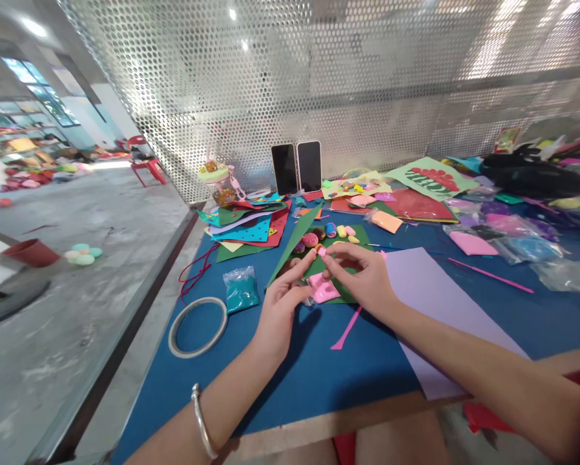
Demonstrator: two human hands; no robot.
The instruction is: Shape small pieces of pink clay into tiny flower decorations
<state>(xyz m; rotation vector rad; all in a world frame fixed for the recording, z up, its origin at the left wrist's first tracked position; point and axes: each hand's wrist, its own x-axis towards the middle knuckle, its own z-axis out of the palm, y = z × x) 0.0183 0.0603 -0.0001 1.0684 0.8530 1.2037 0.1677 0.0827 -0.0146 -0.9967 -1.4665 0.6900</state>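
A small lump of pink modelling clay [321, 252] is pinched between the thumb and fingers of my right hand [362, 274]. My left hand [281, 305] meets it with the tip of its stretched index finger, its thumb held apart and lower down. Below the fingertips lies a larger flat piece of pink clay [323, 289], close to the left thumb. Both hands are over a folded dark green card [345, 263]. Along the card's far part sit several clay shapes, among them a red-pink round [310, 241], a blue one [330, 230] and a yellow one [341, 231].
A tape roll [172, 336] and a teal clay packet [242, 290] lie left. A pink plastic tool [347, 329] is in front, a lilac sheet [430, 303] right. Two phones [285, 169] lean on the perforated metal panel [251, 84]. Paper sheets [246, 227] are stacked back left.
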